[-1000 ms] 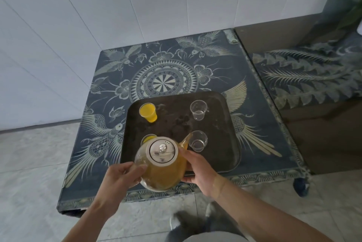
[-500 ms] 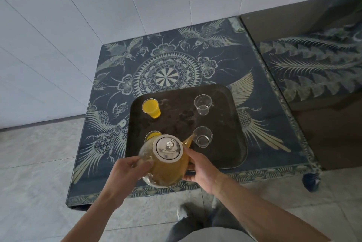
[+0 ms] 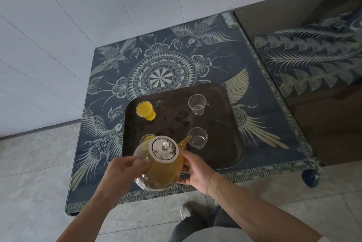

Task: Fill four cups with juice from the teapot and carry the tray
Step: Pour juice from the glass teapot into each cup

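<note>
Both hands are holding the glass teapot (image 3: 157,165) up over the near edge of the tray (image 3: 231,155). The left hand (image 3: 125,171) is curling around the pot's left side, with its fingers pressing on the glass. The right hand (image 3: 193,171) is wrapping around the right side, just under the spout (image 3: 185,142). The pot is full of orange juice and has a shiny lid (image 3: 164,148) on top.

The spout is pointing up and to the right, toward the near empty cup (image 3: 198,137), with its tip just beside the rim. Another empty cup (image 3: 197,104) is sitting farther back. A full cup (image 3: 146,110) is standing at the back left, and one more cup (image 3: 147,137) is peeking out behind the pot.

The dark tray is lying on a blue table (image 3: 156,61) with birds and flowers on it. White wall tiles (image 3: 98,6) are behind it, and grey floor (image 3: 35,183) is below.
</note>
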Tool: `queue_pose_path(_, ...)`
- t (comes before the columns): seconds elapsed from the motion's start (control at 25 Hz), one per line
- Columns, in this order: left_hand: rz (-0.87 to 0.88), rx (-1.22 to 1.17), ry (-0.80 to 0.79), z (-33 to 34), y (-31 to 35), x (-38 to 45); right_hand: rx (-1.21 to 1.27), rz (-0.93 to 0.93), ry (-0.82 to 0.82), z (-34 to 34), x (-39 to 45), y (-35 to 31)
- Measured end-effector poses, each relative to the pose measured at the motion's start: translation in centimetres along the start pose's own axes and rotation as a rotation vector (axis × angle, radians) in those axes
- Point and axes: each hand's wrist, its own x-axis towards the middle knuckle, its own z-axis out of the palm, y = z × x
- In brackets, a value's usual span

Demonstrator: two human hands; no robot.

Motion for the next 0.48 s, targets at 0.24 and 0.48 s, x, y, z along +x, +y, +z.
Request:
queue_pose_path(0.24, -0.011, 0.019, 0.01, 0.6, 1.6, -0.5, 0.002, 0.033, -0.016, -0.6, 0.1, -0.1)
queue_pose_path(0.48, -0.026, 0.04, -0.019, 0.7, 2.2, -0.8, 0.005, 0.045, -0.035, -0.9, 0.1, 0.0)
